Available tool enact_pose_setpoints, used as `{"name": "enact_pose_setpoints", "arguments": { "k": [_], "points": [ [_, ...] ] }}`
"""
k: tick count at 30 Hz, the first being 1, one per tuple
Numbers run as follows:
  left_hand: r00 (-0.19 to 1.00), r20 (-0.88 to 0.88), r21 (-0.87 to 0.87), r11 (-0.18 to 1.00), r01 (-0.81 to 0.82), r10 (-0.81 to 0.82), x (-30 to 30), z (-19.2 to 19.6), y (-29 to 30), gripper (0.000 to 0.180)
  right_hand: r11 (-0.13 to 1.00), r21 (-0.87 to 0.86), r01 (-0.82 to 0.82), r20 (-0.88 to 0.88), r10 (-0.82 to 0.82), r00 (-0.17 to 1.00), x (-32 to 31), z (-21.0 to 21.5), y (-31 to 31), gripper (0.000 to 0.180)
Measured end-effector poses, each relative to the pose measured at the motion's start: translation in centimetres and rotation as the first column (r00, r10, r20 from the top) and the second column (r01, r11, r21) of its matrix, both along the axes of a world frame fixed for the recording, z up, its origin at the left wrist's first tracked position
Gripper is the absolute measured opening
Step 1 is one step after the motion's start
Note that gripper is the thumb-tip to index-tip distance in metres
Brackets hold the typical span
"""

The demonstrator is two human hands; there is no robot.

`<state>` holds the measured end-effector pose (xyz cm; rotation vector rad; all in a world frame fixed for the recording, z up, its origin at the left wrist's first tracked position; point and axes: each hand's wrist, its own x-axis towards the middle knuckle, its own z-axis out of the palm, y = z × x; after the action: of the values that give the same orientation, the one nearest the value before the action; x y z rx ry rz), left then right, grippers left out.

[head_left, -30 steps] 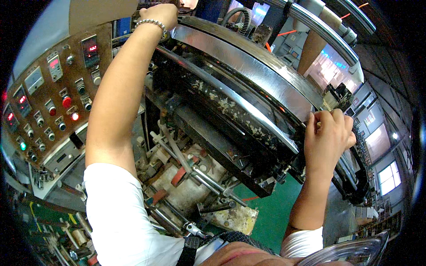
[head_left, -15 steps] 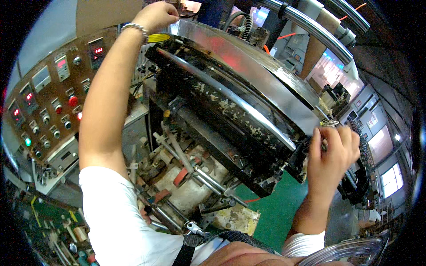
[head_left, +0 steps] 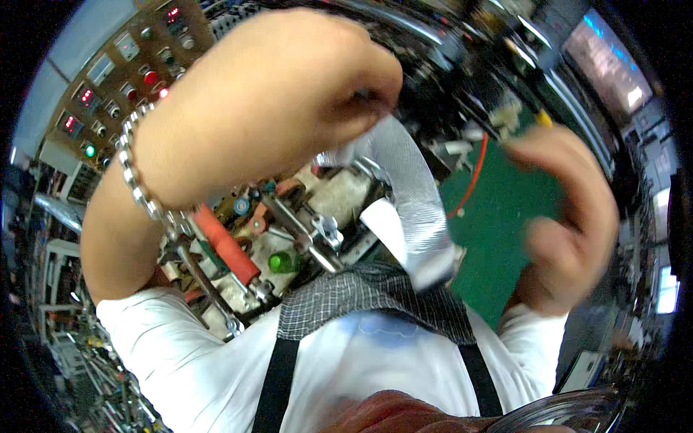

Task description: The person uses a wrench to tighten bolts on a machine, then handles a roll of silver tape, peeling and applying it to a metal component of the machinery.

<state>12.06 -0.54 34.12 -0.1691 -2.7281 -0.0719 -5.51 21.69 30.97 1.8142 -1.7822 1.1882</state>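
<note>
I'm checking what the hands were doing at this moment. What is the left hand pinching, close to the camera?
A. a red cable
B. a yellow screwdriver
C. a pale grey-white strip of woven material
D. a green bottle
C: the left hand pinches the top end of a pale woven strip, which hangs down toward the chest; the blurred right hand is beside it.

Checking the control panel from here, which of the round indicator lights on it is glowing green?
The green light sits at the panel's lower left edge, left of the beaded bracelet. The other lit lamps, higher up, glow red.
</note>
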Motion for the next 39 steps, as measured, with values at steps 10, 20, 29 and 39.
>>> {"name": "enact_pose_setpoints", "arguments": {
  "k": [10, 20, 29, 39],
  "points": [
    [0.923, 0.375, 0.704, 0.675, -0.221, -0.089, -2.4, -3.9, 10.9, 0.024, 0.722, 0.370, -0.585, 0.327, 0.489, 0.809, -4.1, -5.1, 1.3, 0.021],
    [0.958, 0.268, 0.671, 0.733, -0.111, -0.100, -4.9, -9.2, 14.7, 0.013, 0.681, 0.431, -0.592, 0.290, 0.516, 0.806, -6.5, -8.4, 5.3, 0.021],
    [0.985, 0.172, 0.608, 0.790, -0.077, -0.036, -5.9, -9.9, 17.2, 0.010, 0.733, 0.344, -0.587, 0.049, 0.611, 0.790, -7.8, -9.3, 6.3, 0.018],
    [0.982, 0.184, 0.648, 0.755, -0.094, -0.035, -5.5, -11.3, 17.7, 0.012, 0.761, 0.023, -0.648, -0.115, 0.646, 0.754, -7.3, -13.0, 6.1, 0.015]
  ]
}}
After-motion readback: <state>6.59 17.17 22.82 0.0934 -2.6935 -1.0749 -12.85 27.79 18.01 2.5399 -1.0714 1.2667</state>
